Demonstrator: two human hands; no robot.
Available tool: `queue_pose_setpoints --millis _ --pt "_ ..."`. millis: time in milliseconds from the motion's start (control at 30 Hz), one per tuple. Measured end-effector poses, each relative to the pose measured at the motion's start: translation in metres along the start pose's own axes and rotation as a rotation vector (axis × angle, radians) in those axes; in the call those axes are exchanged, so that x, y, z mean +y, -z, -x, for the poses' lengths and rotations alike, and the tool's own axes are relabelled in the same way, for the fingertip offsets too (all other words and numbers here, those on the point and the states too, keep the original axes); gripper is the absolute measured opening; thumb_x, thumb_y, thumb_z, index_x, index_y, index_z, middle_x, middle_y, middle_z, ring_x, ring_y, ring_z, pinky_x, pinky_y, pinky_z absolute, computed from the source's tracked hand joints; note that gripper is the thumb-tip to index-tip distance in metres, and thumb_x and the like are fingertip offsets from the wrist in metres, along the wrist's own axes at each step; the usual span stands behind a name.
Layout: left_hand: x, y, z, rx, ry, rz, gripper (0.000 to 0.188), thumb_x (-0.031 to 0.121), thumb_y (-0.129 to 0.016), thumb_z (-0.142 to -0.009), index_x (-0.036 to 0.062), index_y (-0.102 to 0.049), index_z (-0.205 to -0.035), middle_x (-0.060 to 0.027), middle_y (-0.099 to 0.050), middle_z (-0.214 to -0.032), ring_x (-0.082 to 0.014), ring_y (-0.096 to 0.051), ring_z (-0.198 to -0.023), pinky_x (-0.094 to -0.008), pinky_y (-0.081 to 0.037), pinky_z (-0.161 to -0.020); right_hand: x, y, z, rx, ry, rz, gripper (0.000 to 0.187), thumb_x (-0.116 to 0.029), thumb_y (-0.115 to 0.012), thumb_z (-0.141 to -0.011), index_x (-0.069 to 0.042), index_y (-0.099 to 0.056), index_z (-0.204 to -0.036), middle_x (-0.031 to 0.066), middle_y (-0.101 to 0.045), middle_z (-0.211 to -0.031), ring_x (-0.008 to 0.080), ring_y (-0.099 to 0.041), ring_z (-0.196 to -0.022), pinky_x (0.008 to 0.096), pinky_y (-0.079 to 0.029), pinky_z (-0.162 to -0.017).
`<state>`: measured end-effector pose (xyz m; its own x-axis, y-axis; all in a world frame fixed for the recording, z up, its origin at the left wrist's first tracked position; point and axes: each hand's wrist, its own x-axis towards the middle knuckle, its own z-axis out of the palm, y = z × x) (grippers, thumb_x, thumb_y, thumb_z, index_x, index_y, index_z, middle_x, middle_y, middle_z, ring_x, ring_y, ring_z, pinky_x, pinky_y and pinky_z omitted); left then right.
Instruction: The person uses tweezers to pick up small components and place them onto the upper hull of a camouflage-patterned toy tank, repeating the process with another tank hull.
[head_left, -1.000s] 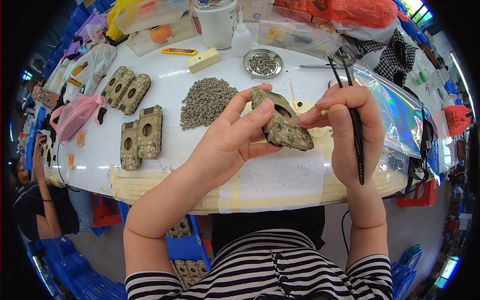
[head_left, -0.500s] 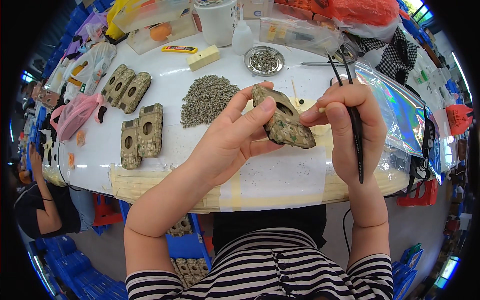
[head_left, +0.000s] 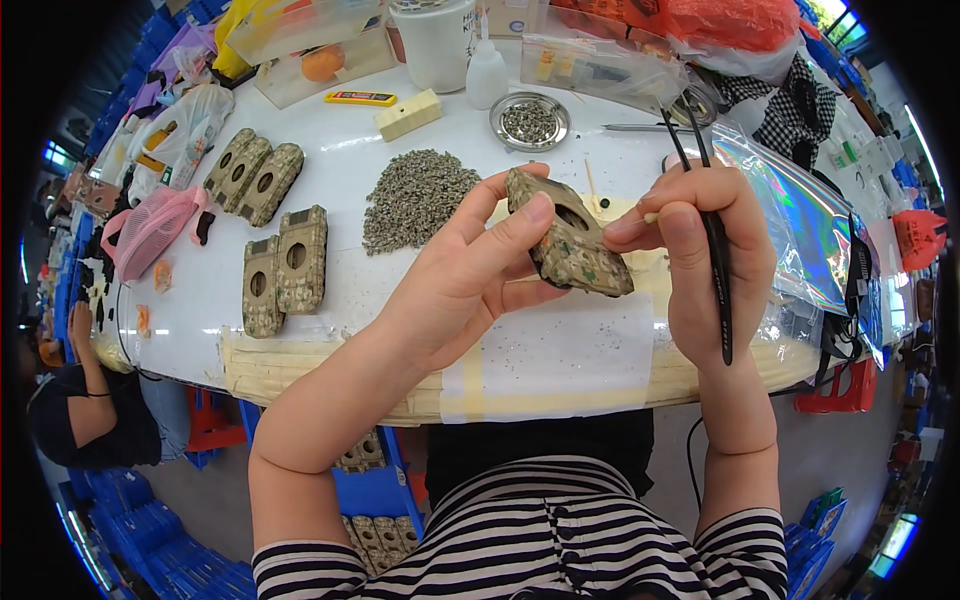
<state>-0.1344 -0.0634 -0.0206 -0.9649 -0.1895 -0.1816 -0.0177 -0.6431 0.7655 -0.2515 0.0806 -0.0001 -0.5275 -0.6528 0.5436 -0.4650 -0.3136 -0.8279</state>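
My left hand [head_left: 455,275] is closed round a camouflage-painted model tank hull [head_left: 596,262], tilted over the table, its round opening facing up. The thumb presses on its top. My right hand [head_left: 715,255] is at the hull's right edge, its thumb and forefinger pinching a thin pale stick [head_left: 651,217] whose working end is hidden behind the fingers. The same hand also carries black tweezers [head_left: 720,290], their tips pointing away from me and apart. Further left lie more camouflage tank hulls [head_left: 302,262], several in two groups.
A heap of small grey-brown parts [head_left: 415,200] lies beyond my left hand. Behind it are a round metal dish [head_left: 497,125] of similar parts, a white squeeze bottle [head_left: 486,80] and a pale block [head_left: 408,115]. A co-worker's arm [head_left: 92,390] shows at far left.
My right hand has shifted very slightly, and the tweezers with it. The hull stays in my left hand almost unmoved. At far left the co-worker's hand has moved down a little.
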Motion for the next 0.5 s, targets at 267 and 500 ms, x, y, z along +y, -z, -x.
queue_pose_setpoints --millis 267,500 --pt "0.001 0.003 0.0 0.036 -0.038 -0.004 0.057 0.032 -0.057 -0.09 0.0099 -0.029 -0.135 -0.0059 -0.051 -0.114 -0.0145 -0.056 -0.1 -0.0313 -0.051 -0.082 0.007 0.027 0.003 0.143 0.148 0.452 0.008 -0.005 -0.059 -0.087 0.0 -0.055 -0.084 0.0071 -0.057 -0.078 0.0134 -0.06 -0.065 0.0232 -0.047 -0.061" --pt "0.0 0.006 -0.003 0.103 -0.084 0.049 0.037 0.024 -0.041 -0.096 0.0044 -0.043 -0.127 -0.009 -0.057 -0.114 -0.0155 -0.06 -0.101 -0.0272 -0.056 -0.081 0.022 0.029 0.009 -0.056 0.239 0.889 0.012 -0.002 -0.07 -0.073 -0.004 -0.06 -0.079 0.0078 -0.052 -0.068 0.0241 -0.053 -0.069 0.033 -0.042 -0.061"
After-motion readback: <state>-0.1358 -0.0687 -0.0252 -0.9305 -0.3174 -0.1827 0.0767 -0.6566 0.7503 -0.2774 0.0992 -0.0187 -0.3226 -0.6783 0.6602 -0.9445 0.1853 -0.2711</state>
